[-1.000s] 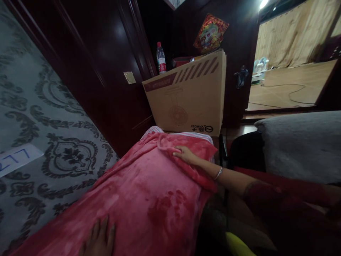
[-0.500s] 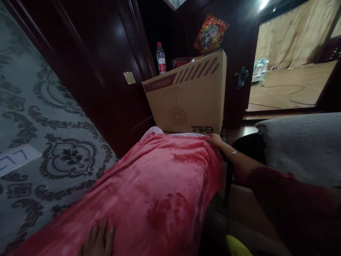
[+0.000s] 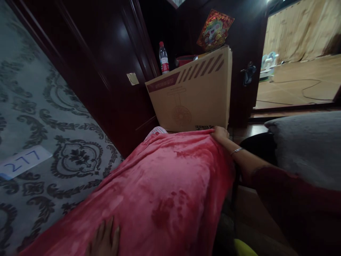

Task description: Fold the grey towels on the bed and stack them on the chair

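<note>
A red plush blanket lies draped over a long, narrow surface running away from me. Its pile shows darker rubbed marks. At the far right corner my right hand, with a bracelet at the wrist, is closed on the blanket's edge. My left hand rests flat on the near part of the blanket, its fingers spread. A strip of striped cloth peeks out from under the far left edge of the blanket. What bears the blanket is hidden.
A cardboard box stands just beyond the far end, with a plastic bottle behind its top edge. Patterned wallpaper borders the left, bearing a paper marked 277. Grey plush fabric is at right, near an open doorway.
My right hand has drawn the far blanket edge over the striped cloth there, which is now mostly covered. The left hand stays flat on the blanket. The view has shifted slightly.
</note>
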`<state>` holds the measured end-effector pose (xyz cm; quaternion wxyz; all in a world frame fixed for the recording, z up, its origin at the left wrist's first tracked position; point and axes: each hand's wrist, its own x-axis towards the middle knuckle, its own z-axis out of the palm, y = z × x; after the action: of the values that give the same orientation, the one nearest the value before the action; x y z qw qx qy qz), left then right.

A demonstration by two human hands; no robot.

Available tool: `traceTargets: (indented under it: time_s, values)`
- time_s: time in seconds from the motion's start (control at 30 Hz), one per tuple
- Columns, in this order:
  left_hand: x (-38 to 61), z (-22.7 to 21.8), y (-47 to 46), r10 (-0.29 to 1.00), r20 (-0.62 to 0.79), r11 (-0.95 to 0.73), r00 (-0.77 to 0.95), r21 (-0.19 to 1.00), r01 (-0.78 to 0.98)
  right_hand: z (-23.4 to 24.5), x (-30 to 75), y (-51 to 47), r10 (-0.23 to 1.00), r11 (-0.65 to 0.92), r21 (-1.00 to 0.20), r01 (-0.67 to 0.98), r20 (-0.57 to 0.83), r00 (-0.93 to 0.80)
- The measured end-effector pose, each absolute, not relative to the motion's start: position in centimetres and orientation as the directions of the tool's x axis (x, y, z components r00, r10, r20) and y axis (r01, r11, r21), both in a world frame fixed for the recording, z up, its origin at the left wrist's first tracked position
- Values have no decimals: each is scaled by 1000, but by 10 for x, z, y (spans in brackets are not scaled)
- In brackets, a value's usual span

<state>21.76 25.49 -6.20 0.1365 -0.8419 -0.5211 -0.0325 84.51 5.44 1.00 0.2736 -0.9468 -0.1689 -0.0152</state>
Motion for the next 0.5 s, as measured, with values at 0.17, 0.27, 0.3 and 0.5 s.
traceTargets:
  time_s: [0.17,0.27,0.3,0.5]
  values:
    - [219,-67,253,882,229,-399,413,-105,911,-16,833,50,356,-829,-456,323,13,934]
    - [219,-66,251,884,212,-406,416,-91,909,-23,835,47,372,-832,-432,348,32,928]
    - [219,-65,250,884,206,-408,419,-92,908,-21,838,47,371,-834,-424,354,44,927]
    - [217,-68,249,901,205,-376,382,-68,924,3,850,90,457,-775,-418,474,146,877]
